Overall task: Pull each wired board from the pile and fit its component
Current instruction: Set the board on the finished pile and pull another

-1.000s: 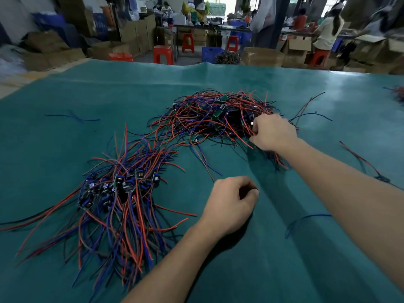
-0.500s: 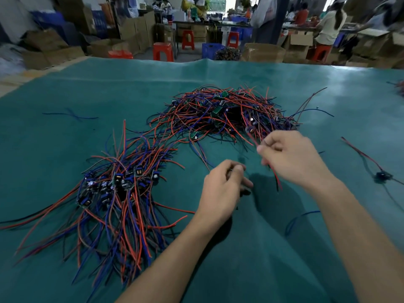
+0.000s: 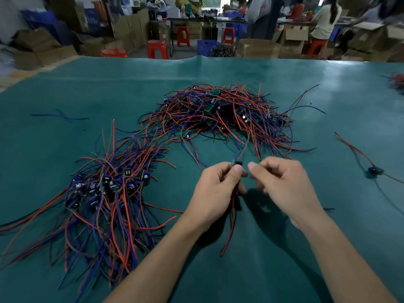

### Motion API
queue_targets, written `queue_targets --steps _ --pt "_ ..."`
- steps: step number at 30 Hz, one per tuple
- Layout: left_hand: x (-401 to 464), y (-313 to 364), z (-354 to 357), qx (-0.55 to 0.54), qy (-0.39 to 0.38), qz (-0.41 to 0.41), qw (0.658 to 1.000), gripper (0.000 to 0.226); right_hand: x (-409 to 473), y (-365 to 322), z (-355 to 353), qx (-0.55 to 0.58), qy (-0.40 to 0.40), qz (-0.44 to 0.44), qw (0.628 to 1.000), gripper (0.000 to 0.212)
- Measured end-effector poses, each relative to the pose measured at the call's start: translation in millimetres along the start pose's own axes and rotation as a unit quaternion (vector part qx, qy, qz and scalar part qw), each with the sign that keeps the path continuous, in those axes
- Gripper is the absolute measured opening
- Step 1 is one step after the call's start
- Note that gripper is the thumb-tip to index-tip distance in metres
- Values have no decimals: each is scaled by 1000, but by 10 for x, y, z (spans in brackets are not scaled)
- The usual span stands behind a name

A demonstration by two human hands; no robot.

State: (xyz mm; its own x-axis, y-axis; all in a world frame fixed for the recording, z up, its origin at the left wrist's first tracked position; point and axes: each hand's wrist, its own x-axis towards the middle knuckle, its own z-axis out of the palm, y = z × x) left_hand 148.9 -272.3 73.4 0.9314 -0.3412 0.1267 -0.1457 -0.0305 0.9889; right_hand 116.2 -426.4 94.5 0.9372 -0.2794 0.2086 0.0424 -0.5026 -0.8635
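Note:
A tangled pile of red and blue wired boards (image 3: pixel 218 110) lies on the green table (image 3: pixel 284 259) ahead of me. A second heap of wired boards with fitted components (image 3: pixel 109 184) is spread at the near left. My left hand (image 3: pixel 214 193) pinches one small dark board (image 3: pixel 237 163) between thumb and fingers. Its red wires hang below the hand, and others trail up toward the far pile. My right hand (image 3: pixel 284 182) is just right of the board with its fingers curled and its thumb tip close to it. Whether it pinches anything is hidden.
A single wired board (image 3: pixel 375 170) lies alone at the right. A loose blue wire (image 3: pixel 59 115) lies at the far left. More wires (image 3: pixel 397 80) show at the far right edge. Beyond the table are cardboard boxes, red stools and people working.
My right hand drew a wired board out of the far pile toward me. Both hands have come together nearer my body, and the board now sits in my left fingers.

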Motion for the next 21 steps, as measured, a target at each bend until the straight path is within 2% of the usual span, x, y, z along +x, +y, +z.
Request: queue_targets --steps 2,4,6,8,10,12,14,16,18,21 --pt "-22 -17 -11 15 -45 10 999 30 21 -13 -7 93 7 42 995 24" --pt "-37 -23 -28 16 -93 14 995 37 21 -50 -3 236 -51 101 965 17" --pt "-50 -3 -43 13 -123 17 992 38 22 -59 -27 328 -95 142 929 19" --pt "-56 20 -46 17 -135 23 990 38 35 -53 -62 385 -121 161 900 21" --pt "-55 24 -44 20 -138 24 990 38 51 -33 -78 394 -122 148 899 23" --pt "-46 24 -41 13 -133 23 991 36 70 -1 -83 355 -63 113 926 18" --pt "-38 26 -34 20 -132 22 991 35 102 43 -96 298 34 74 951 6" --pt "-35 17 -20 33 -136 20 990 36 146 93 -150 261 117 46 957 10" --pt "-40 5 -11 36 -144 15 989 37 190 130 -236 256 186 43 948 16" --pt "-53 1 -17 47 -157 15 986 36 236 176 -393 301 290 89 904 18"
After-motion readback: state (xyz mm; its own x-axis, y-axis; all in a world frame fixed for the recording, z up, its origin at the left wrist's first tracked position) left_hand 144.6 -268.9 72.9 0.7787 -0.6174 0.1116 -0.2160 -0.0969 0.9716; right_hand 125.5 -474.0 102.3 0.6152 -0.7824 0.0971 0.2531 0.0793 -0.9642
